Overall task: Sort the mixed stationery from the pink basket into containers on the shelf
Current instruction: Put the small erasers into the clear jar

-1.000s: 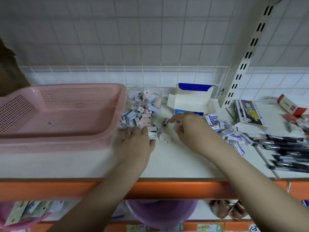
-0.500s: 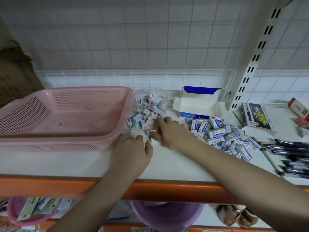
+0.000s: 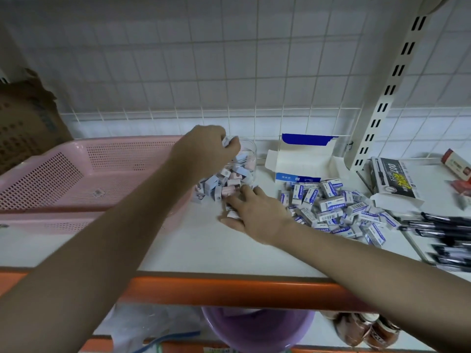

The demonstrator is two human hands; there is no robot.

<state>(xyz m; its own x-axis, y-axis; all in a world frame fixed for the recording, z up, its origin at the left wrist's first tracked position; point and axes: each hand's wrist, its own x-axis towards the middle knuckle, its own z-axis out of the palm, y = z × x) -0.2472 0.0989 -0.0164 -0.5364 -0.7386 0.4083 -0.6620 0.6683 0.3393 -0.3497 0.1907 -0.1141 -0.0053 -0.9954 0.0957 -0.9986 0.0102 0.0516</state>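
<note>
A person sorts small erasers on a white shelf (image 3: 178, 250) with an orange front edge. The left hand (image 3: 206, 146) is raised over the mouth of a clear jar (image 3: 248, 149), its fingers curled around a few small erasers (image 3: 226, 141), one white end showing past the knuckles. The jar stands upright against the tiled wall, just right of the pink basket (image 3: 76, 174), which lies with its long axis running left to right along the shelf. A loose heap of pastel pink and blue erasers (image 3: 221, 184) sits at the jar's foot, pointing every way. The right hand (image 3: 257, 212) lies low on the shelf at the near edge of that heap, fingers spread and bent over a couple of white pieces; whether it grips them cannot be told. To its right lies a scattered pile of white-and-blue boxed erasers (image 3: 336, 207) in front of an open white-and-blue carton (image 3: 303, 159). Farther right, black pens (image 3: 438, 225) lie roughly left to right beside a black pen box (image 3: 395, 179).
</note>
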